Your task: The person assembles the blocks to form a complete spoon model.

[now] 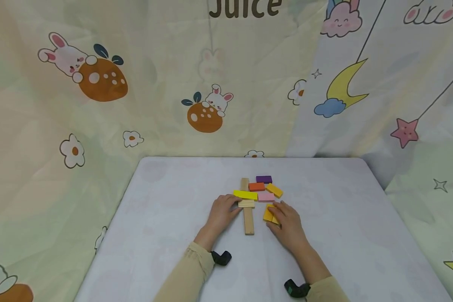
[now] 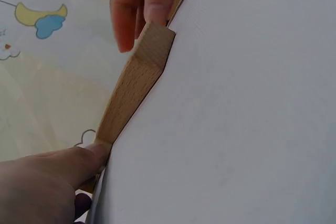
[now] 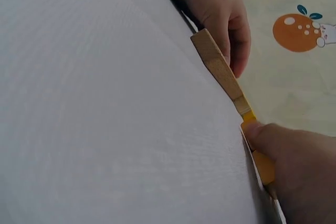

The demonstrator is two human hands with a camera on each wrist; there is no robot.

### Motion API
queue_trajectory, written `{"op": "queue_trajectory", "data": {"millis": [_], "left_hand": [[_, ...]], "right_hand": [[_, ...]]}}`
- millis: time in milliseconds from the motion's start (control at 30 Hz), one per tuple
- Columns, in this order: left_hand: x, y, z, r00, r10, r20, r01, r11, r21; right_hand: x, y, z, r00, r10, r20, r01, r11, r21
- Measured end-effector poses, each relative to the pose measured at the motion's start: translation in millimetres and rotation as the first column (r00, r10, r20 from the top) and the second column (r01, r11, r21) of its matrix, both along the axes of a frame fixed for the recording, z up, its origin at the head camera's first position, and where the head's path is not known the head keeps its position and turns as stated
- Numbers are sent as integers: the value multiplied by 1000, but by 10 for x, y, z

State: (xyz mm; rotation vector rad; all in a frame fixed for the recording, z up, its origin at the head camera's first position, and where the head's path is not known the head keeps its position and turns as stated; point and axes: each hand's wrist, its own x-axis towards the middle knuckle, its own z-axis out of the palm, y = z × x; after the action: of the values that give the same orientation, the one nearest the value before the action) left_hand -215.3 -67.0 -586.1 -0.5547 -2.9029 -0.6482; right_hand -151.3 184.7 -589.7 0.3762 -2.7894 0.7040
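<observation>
On a white table (image 1: 166, 218), a person's left hand (image 1: 222, 212) pinches the left end of pale wooden blocks (image 1: 248, 204) lying crosswise at the far end of a long wooden plank (image 1: 248, 222). To the right, the right hand (image 1: 287, 224) grips two yellow-orange blocks (image 1: 268, 213) between thumb and fingers. Just beyond lie a yellow block (image 1: 246, 195), a pink block (image 1: 266, 197), a red-orange block (image 1: 256, 187) and a purple block (image 1: 264, 179).

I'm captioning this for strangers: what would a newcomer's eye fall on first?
Probably the bright rectangular blocks clustered on the white tabletop, with a purple rectangular block at the far edge. Next, the right hand holding yellow-orange rectangular blocks nearer the viewer. Behind, a printed yellow crescent moon, upper right on the pale patterned backdrop.
</observation>
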Motion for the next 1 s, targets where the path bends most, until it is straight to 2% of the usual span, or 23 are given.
{"op": "queue_trajectory", "data": {"millis": [167, 267, 367, 533, 667, 1000], "left_hand": [[-23, -50, 12, 999, -27, 43, 25, 999, 44], [-36, -98, 37, 997, -40, 63, 38, 998, 43], [-43, -161, 71, 996, -55, 74, 53, 998, 41], [-66, -307, 94, 994, -95, 60, 90, 993, 73], [-94, -435, 81, 993, -101, 61, 95, 990, 100], [-80, -741, 49, 993, -90, 81, 78, 987, 142]], "right_hand": [[40, -32, 59, 1000, -7, -25, 7, 999, -34], [80, -74, 114, 998, 25, -63, -28, 998, -54], [135, -130, 165, 993, 93, -68, -99, 991, -86], [207, -245, 182, 972, 236, 14, -233, 965, -118], [231, -333, 162, 952, 297, 79, -285, 950, -130], [222, -425, 117, 955, 239, 174, -232, 971, -60]]}}
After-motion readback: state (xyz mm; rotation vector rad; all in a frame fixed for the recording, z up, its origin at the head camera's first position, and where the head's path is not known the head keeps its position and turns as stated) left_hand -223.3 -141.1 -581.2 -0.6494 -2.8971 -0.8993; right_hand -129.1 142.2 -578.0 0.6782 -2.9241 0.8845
